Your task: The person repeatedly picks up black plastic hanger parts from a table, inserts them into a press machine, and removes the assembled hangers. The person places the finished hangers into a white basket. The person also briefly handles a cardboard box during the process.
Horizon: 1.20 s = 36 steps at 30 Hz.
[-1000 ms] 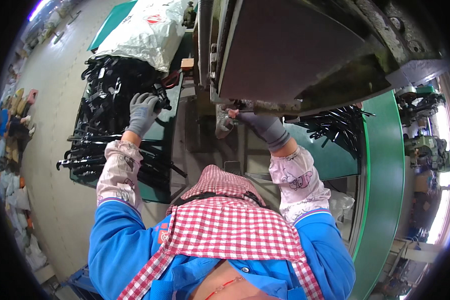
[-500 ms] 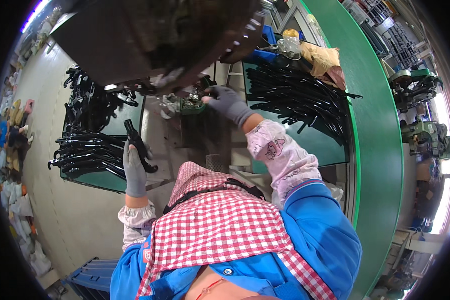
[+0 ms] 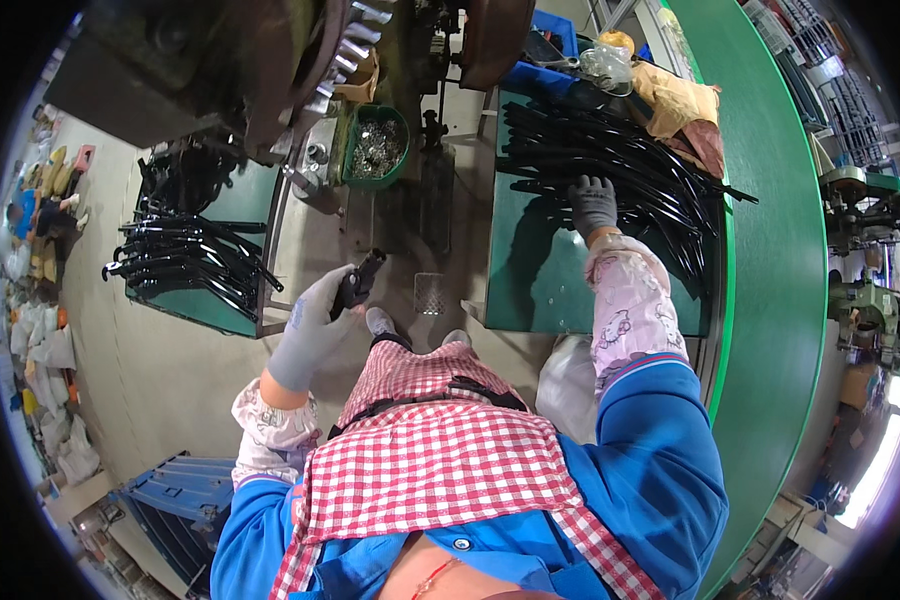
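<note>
Since half a second ago we see right hand (image 3: 592, 205) shifted onto black tube pile (image 3: 620, 170), fingers spread flat, left hand (image 3: 315, 320) still clenching black part (image 3: 358, 282).

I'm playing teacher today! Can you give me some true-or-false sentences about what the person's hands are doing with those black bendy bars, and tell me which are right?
1. The left hand holds a short black part. True.
2. The right hand rests on the pile of curved black bars on the right green table. True.
3. Both hands are bare. False: both wear grey gloves.
4. The green tub is full of water. False: it holds small shiny metal pieces.
5. A second stack of black bars lies on a table at the person's left. True.
6. The apron is plain yellow. False: it is red and white check.
</note>
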Motion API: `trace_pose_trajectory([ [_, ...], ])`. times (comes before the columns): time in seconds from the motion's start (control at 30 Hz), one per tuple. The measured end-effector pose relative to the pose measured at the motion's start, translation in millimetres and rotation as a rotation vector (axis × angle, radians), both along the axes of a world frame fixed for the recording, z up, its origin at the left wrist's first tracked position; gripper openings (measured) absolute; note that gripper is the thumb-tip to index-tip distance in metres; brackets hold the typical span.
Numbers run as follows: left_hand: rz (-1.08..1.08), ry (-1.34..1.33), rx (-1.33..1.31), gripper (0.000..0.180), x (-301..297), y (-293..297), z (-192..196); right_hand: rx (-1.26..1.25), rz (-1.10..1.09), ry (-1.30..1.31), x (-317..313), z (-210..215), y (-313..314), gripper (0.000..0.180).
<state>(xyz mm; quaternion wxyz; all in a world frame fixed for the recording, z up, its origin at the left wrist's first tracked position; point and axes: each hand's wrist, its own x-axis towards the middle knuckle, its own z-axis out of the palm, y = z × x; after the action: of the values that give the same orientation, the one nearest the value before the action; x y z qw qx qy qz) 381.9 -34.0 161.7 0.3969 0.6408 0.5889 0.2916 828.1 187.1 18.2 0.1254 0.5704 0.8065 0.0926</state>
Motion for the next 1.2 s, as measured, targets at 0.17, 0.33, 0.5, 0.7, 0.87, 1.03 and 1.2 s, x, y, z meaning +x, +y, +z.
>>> trace_pose_trajectory([
  [0.17, -0.064, 0.114, 0.091, 0.054, -17.5, 7.4, 19.9, -0.113, 0.431, 0.447, -65.0, 77.7, -34.4, 0.032],
  [0.33, -0.212, 0.295, 0.276, 0.057, -52.4, 25.3, 48.8, -0.102, 0.675, 0.683, -163.7, 208.3, -101.1, 0.027],
  [0.5, -0.288, 0.331, 0.419, 0.054, -87.9, 36.0, 66.1, -0.122, 0.646, 0.667, -212.6, 228.0, -108.0, 0.028],
  [0.7, -0.38, 0.556, 0.429, 0.048, -123.4, 52.3, 71.0, -0.164, 0.637, 0.42, -267.3, 242.7, -98.1, 0.031],
  [0.87, -0.439, 0.75, 0.615, 0.052, -154.0, 82.0, 66.9, -0.172, 0.566, 0.374, -313.5, 233.6, -85.2, 0.034],
  [1.03, -0.455, 0.763, 0.753, 0.051, -173.2, 121.3, 76.8, 0.003, 0.544, 0.514, -322.1, 211.0, -62.9, 0.037],
  [1.2, -0.468, 0.704, 0.803, 0.045, -173.7, 157.9, 77.8, 0.506, 0.616, 0.374, -317.9, 216.7, -49.9, 0.042],
])
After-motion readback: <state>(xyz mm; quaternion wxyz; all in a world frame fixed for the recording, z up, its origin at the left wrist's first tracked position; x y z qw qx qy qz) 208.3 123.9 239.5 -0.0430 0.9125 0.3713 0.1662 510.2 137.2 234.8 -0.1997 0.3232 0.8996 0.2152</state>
